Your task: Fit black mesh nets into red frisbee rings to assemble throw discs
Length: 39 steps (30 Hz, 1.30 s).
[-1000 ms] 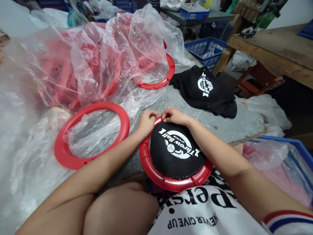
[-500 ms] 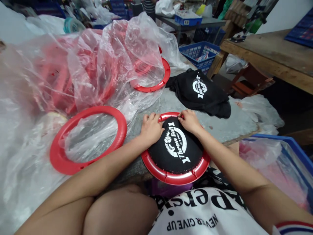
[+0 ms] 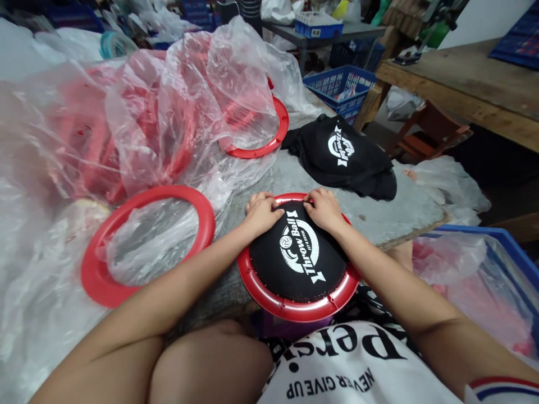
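Note:
A round black fabric panel [image 3: 269, 255] printed "Throw Ball" lies inside a glossy red plastic ring [image 3: 283, 306] in front of me, at the near table edge. My left hand [image 3: 261, 213] grips the far left of the rim, its thumb on the fabric and its fingers curled over the edge. At the far right of the rim, my right hand [image 3: 323, 210] has its fingers bent onto the fabric's edge, thumb close to them. The fingertips of both hands are partly hidden. Left of these lies a matt red ring [image 3: 206, 221], partly behind my left forearm.
Clear plastic bags [image 3: 138, 101] with several red rings cover the table's left and back. A pile of black printed fabric [image 3: 366, 163] lies beyond my right hand. To the right is a blue crate [image 3: 497, 238] with bagged pink pieces; another blue basket [image 3: 360, 84] stands farther back.
My left hand has shifted slightly away from me along the rim, with its thumb moved the same way. The right hand stays at the rim's far side. The whole view has drifted a little.

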Each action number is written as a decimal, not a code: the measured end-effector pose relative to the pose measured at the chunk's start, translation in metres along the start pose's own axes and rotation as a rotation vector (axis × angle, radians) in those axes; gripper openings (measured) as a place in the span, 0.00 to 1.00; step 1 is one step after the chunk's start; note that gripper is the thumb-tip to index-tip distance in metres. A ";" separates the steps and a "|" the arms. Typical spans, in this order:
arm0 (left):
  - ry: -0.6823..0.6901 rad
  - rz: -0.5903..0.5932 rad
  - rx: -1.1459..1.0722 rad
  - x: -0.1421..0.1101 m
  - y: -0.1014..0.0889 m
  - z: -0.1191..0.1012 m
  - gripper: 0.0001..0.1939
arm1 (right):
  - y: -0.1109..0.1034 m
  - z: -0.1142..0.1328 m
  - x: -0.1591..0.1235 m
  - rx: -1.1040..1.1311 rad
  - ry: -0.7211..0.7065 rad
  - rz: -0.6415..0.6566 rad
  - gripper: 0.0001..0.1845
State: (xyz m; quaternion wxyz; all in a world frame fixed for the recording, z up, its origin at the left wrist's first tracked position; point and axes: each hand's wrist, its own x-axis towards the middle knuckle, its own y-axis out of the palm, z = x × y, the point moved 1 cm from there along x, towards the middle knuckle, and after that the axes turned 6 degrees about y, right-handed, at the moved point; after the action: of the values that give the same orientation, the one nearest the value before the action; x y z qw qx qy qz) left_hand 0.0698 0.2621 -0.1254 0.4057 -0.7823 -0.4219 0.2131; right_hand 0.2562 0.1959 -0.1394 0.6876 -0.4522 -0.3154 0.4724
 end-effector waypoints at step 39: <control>0.035 -0.124 -0.177 0.016 0.014 0.013 0.05 | 0.016 0.021 0.044 0.471 -0.100 0.297 0.03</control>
State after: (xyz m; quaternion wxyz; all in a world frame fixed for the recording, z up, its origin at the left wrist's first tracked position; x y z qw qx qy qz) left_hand 0.0769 0.2762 -0.1444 0.3548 -0.7909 -0.4797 0.1360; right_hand 0.2483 0.2462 -0.1458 0.6807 -0.2973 -0.1609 0.6499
